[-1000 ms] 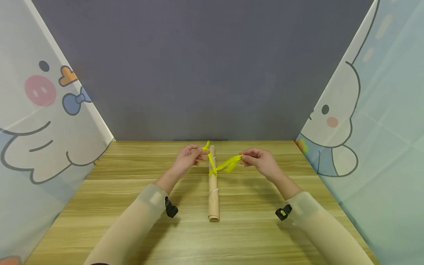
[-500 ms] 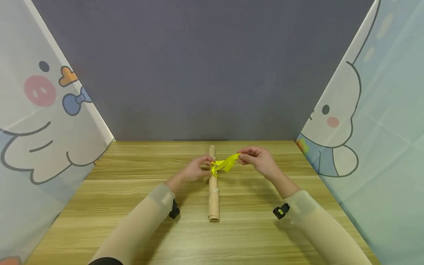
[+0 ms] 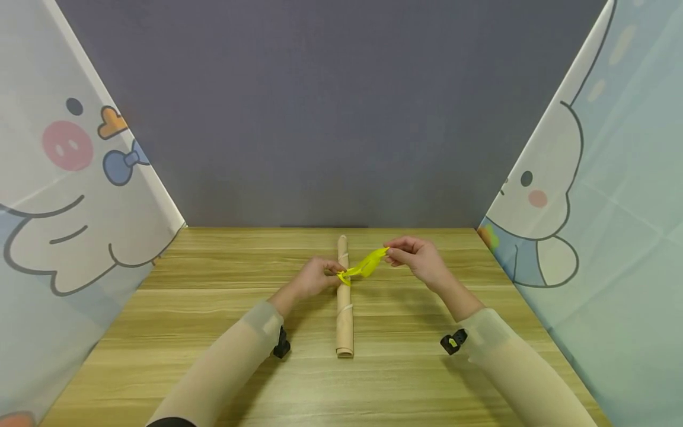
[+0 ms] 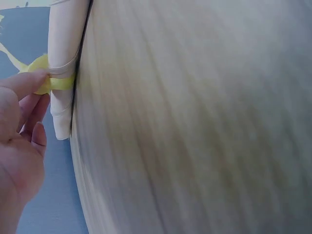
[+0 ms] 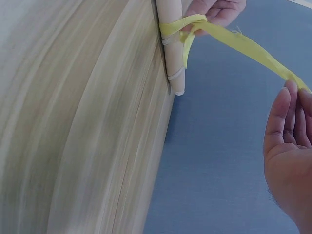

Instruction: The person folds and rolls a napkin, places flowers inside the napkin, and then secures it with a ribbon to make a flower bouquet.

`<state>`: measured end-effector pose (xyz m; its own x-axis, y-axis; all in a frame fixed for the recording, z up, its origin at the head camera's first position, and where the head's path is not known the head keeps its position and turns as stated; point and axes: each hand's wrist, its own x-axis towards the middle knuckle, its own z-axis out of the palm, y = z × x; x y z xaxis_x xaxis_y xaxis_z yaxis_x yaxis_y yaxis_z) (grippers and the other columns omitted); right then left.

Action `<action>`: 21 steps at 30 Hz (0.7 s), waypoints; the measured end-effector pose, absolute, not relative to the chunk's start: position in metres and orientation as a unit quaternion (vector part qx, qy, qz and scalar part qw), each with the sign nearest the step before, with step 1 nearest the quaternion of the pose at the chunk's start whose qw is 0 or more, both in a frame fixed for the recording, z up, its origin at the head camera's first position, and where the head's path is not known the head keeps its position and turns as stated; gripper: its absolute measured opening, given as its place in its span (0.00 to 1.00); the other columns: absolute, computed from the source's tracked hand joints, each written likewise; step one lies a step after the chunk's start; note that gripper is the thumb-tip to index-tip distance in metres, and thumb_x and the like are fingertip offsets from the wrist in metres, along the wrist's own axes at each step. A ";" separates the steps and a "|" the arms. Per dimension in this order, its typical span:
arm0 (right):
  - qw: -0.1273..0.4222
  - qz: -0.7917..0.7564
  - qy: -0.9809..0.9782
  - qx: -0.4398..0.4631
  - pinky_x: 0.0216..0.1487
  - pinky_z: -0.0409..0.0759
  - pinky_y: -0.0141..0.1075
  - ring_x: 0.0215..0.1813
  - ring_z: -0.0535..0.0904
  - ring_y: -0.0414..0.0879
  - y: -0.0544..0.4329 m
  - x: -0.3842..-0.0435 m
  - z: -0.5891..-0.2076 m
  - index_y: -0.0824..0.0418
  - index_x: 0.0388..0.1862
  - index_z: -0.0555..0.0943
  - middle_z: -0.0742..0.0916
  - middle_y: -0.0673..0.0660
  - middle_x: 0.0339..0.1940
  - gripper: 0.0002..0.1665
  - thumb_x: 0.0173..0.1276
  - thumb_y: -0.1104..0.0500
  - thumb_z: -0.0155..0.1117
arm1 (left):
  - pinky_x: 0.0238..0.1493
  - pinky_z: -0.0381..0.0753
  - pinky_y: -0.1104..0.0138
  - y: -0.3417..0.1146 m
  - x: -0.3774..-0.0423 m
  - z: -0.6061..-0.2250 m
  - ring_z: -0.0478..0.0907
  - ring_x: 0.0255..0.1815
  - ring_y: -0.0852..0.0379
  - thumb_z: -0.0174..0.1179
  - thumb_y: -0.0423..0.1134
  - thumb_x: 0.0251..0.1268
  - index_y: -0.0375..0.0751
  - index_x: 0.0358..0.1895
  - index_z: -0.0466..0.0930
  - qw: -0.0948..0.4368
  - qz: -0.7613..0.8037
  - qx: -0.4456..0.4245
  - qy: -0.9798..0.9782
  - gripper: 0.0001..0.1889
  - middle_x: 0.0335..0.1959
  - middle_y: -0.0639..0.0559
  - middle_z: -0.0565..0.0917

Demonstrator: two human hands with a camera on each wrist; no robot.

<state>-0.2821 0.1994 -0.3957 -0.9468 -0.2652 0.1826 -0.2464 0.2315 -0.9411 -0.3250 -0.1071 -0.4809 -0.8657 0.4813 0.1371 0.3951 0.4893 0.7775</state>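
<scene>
A beige rolled-up sheet (image 3: 344, 326) lies lengthwise on the wooden table, with thin pale bands around it. Around its middle passes a yellow ribbon (image 3: 369, 264), crossed or looped on top. My left hand (image 3: 313, 279) is at the roll's left side and pinches the ribbon close to the loop; in the left wrist view its fingers meet on the yellow ribbon (image 4: 41, 63). To the right and above the table, my right hand (image 3: 421, 262) pinches the ribbon's far end. The ribbon (image 5: 243, 45) runs stretched between both hands in the right wrist view.
The wood-grain table (image 3: 224, 356) ends at a dark grey back panel (image 3: 331, 118). Cartoon-printed cloth panels stand at the left (image 3: 64, 207) and right (image 3: 613, 207). Each wrist wears a small black device.
My left hand has come down and right to the ribbon's crossing on the roll, taking its ribbon end from above the roll toward the loop. My right hand stays nearly in place, holding its end.
</scene>
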 end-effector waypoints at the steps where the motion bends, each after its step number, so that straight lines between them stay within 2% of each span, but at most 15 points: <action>1: 0.008 -0.598 0.785 -0.163 0.54 0.92 0.45 0.47 0.92 0.45 0.199 -0.282 -0.396 0.74 0.64 0.84 0.93 0.65 0.50 0.18 0.84 0.63 0.66 | 0.56 0.85 0.58 -0.107 -0.325 -0.481 0.85 0.53 0.54 0.71 0.36 0.75 0.44 0.51 0.95 0.048 0.437 0.256 0.861 0.07 0.48 0.51 0.92; 5: 0.007 -0.597 0.785 -0.163 0.54 0.92 0.45 0.48 0.93 0.49 0.200 -0.283 -0.398 0.73 0.64 0.85 0.92 0.70 0.52 0.18 0.84 0.63 0.66 | 0.60 0.85 0.57 -0.108 -0.324 -0.480 0.84 0.58 0.50 0.71 0.35 0.77 0.43 0.49 0.96 0.047 0.438 0.265 0.858 0.06 0.52 0.49 0.91; 9: 0.008 -0.597 0.785 -0.164 0.52 0.92 0.39 0.46 0.92 0.43 0.201 -0.284 -0.399 0.74 0.64 0.84 0.91 0.73 0.54 0.18 0.84 0.63 0.64 | 0.67 0.82 0.51 -0.109 -0.322 -0.479 0.81 0.63 0.46 0.70 0.35 0.77 0.40 0.47 0.95 0.048 0.439 0.271 0.855 0.06 0.57 0.46 0.87; 12: 0.008 -0.597 0.786 -0.162 0.52 0.92 0.39 0.46 0.92 0.43 0.201 -0.284 -0.400 0.74 0.64 0.84 0.91 0.72 0.53 0.18 0.84 0.63 0.64 | 0.63 0.83 0.55 -0.110 -0.321 -0.478 0.80 0.61 0.48 0.69 0.35 0.78 0.40 0.48 0.95 0.055 0.440 0.267 0.856 0.07 0.57 0.45 0.87; 17: 0.008 -0.598 0.786 -0.158 0.53 0.92 0.42 0.48 0.92 0.52 0.202 -0.284 -0.401 0.76 0.65 0.83 0.94 0.58 0.46 0.20 0.84 0.63 0.65 | 0.49 0.82 0.67 -0.109 -0.320 -0.477 0.82 0.49 0.57 0.65 0.35 0.81 0.38 0.55 0.94 0.082 0.454 0.251 0.851 0.10 0.53 0.43 0.91; 21: 0.010 -0.600 0.784 -0.158 0.50 0.92 0.37 0.50 0.92 0.56 0.202 -0.284 -0.403 0.76 0.66 0.82 0.93 0.45 0.41 0.20 0.84 0.63 0.65 | 0.42 0.80 0.70 -0.108 -0.320 -0.477 0.80 0.42 0.61 0.63 0.33 0.82 0.36 0.57 0.91 0.099 0.469 0.241 0.844 0.11 0.49 0.44 0.92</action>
